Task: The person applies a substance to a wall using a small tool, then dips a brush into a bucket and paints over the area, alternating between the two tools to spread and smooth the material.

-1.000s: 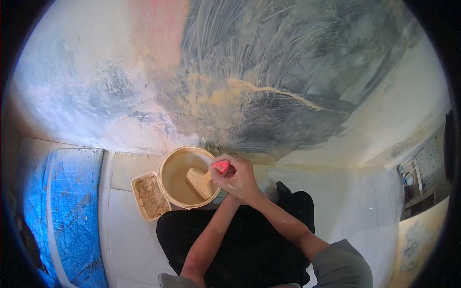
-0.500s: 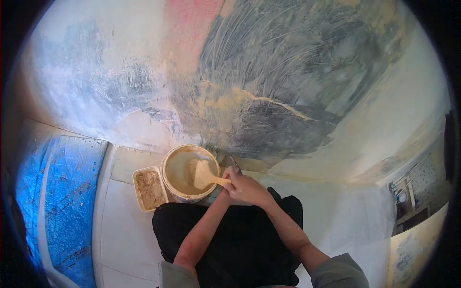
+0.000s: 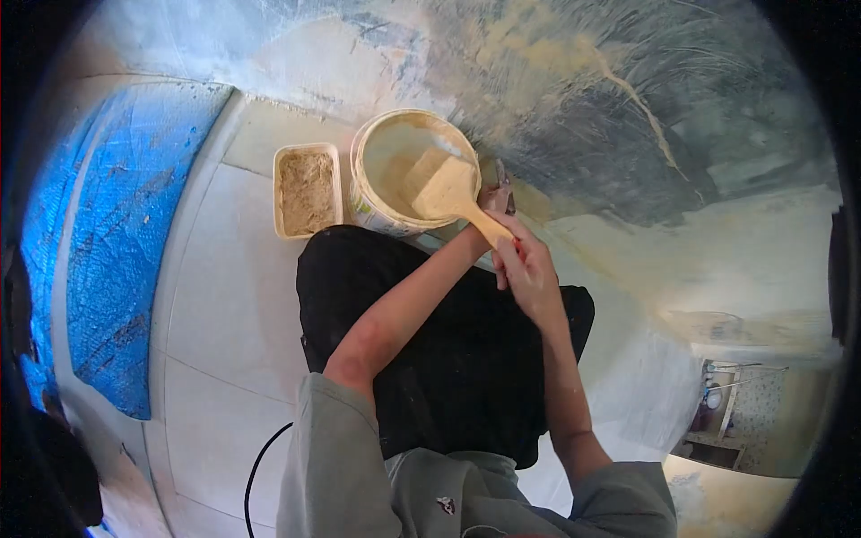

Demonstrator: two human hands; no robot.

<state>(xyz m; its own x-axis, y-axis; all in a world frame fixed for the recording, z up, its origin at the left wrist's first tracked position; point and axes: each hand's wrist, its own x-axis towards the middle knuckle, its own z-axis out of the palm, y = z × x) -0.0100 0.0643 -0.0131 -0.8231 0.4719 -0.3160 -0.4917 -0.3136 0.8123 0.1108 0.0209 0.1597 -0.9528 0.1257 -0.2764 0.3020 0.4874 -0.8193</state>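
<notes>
Handle point(image 3: 490, 229) now swinging toward our lap point(image 3: 457, 377), the brush point(image 3: 448, 190) is hanging over the bucket point(image 3: 370, 212), our right hand point(image 3: 527, 267) gripping it, our left hand point(image 3: 493, 199) showing no clear grip, so we are best keeping the bristles point(image 3: 423, 170) above the opening.

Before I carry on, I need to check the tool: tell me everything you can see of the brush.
The brush is wide and flat, pale tan, its broad head narrowing into a slimmer handle that looks wooden. The darker tan bristles point to the picture's upper left, over the open bucket. The right hand grips the handle, a bit of red showing beside it. The handle crosses in front of the left wrist; whether the brush touches wrist or bucket, I cannot tell.
</notes>
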